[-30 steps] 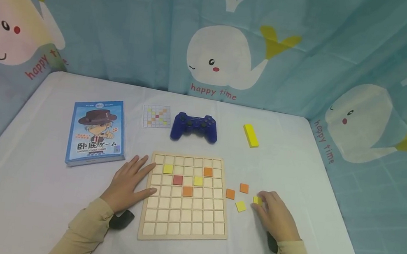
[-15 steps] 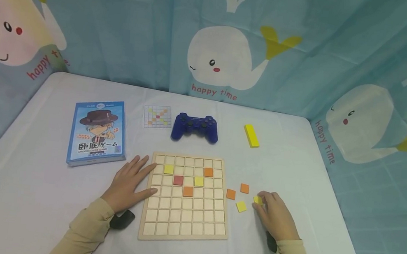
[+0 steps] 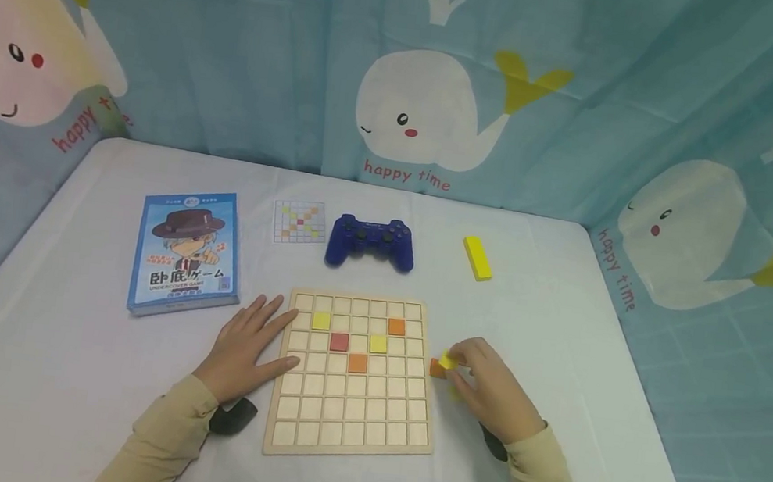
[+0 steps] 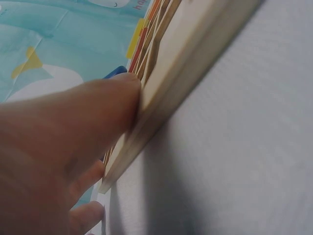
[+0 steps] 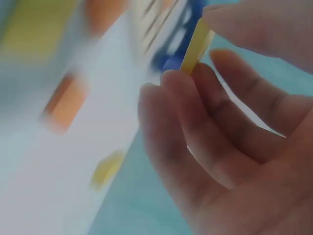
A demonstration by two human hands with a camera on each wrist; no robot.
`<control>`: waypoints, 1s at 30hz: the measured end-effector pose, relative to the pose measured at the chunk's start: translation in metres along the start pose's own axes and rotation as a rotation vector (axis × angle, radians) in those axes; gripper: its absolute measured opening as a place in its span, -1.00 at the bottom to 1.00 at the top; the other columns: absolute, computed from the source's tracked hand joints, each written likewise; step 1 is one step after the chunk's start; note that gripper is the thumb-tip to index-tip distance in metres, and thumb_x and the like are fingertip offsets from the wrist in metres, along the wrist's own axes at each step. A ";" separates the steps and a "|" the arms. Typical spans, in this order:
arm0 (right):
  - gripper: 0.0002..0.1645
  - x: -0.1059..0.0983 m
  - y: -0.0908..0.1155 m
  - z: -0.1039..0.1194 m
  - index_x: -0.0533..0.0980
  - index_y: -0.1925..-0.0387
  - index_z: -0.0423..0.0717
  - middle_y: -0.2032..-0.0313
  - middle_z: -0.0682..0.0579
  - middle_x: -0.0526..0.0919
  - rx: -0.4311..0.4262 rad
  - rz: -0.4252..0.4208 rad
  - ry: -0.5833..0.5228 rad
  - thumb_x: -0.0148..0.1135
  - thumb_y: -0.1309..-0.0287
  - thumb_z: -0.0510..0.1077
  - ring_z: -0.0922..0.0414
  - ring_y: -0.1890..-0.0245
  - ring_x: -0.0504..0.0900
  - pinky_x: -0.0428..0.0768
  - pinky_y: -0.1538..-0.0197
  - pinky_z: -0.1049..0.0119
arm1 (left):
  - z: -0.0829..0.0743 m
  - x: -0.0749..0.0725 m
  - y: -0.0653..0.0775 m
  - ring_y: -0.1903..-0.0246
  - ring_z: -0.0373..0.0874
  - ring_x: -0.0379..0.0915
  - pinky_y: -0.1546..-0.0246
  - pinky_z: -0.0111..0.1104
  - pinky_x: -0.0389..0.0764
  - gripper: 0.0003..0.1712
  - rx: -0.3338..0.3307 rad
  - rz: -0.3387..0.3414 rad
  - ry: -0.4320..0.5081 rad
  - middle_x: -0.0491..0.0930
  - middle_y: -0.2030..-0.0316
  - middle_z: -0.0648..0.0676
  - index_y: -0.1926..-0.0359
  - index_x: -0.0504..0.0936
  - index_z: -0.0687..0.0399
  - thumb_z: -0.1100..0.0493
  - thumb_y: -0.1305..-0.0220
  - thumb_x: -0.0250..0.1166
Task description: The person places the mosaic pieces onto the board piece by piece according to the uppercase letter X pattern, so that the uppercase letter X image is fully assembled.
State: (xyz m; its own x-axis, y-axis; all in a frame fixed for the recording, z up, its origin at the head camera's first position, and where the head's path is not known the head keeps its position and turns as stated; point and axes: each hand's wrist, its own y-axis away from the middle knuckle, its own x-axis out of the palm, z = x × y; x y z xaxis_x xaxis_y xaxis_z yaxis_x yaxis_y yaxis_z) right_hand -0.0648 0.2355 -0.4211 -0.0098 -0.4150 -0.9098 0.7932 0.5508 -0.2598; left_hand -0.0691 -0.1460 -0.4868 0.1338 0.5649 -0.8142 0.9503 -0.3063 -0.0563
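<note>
Between thumb and fingertips, my right hand (image 3: 494,392) pinches a thin yellow square tile (image 5: 196,46), raised beside the right edge of the wooden grid board (image 3: 331,431). Below that hand in the head view, one loose orange tile (image 3: 437,368) shows and a loose yellow tile (image 3: 455,395) is mostly covered. My left hand (image 3: 243,352) lies with spread fingers against the board's left edge, thumb and a fingertip touching the frame. In the board's upper cells sit a red tile (image 3: 339,342), two yellow tiles (image 3: 321,320) and two orange tiles (image 3: 358,363).
A blue game box (image 3: 189,252) lies to the left. Behind the board are a small printed grid card (image 3: 299,222), a blue game controller (image 3: 370,242) and a yellow block (image 3: 477,258). A whale-patterned curtain (image 3: 264,63) hangs along the white table's back and right.
My right hand has lifted the yellow tile and carried it left toward the board, now covering a loose orange tile seen before. The left hand stays in place.
</note>
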 end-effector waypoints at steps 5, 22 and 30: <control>-0.64 0.009 -0.026 0.027 0.48 0.23 -0.18 0.20 0.04 0.55 -0.153 0.077 -0.032 0.44 0.07 -0.37 0.17 0.18 0.54 0.60 0.13 0.39 | 0.002 0.001 0.001 -0.46 0.22 -0.23 -0.39 0.16 -0.15 -0.16 -0.016 0.015 0.005 0.06 -0.45 0.23 -0.39 0.27 0.03 -0.21 -0.18 0.27; -0.78 0.054 -0.061 0.085 0.52 0.18 0.02 0.23 0.19 0.56 -0.315 0.264 0.097 0.34 -0.13 -0.15 0.28 0.23 0.56 0.55 0.10 0.50 | -0.001 -0.001 0.000 -0.45 0.23 -0.20 -0.39 0.16 -0.13 -0.18 0.007 0.007 0.013 0.07 -0.45 0.22 -0.39 0.28 0.04 -0.19 -0.20 0.26; -0.85 0.068 -0.066 0.084 0.56 0.18 0.02 0.22 0.19 0.58 -0.313 0.270 0.168 0.29 -0.20 -0.11 0.28 0.22 0.59 0.58 0.08 0.47 | -0.001 -0.002 0.002 -0.45 0.22 -0.21 -0.40 0.15 -0.13 -0.19 -0.007 0.010 0.007 0.07 -0.45 0.21 -0.39 0.28 0.03 -0.19 -0.21 0.26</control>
State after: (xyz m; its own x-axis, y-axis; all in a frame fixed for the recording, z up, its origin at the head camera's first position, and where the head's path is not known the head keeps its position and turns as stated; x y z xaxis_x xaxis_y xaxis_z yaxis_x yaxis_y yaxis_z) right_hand -0.0667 0.1105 -0.4383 0.0529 -0.1165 -0.9918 0.5582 0.8270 -0.0673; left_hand -0.0675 -0.1468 -0.4844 0.1453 0.5671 -0.8107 0.9507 -0.3070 -0.0443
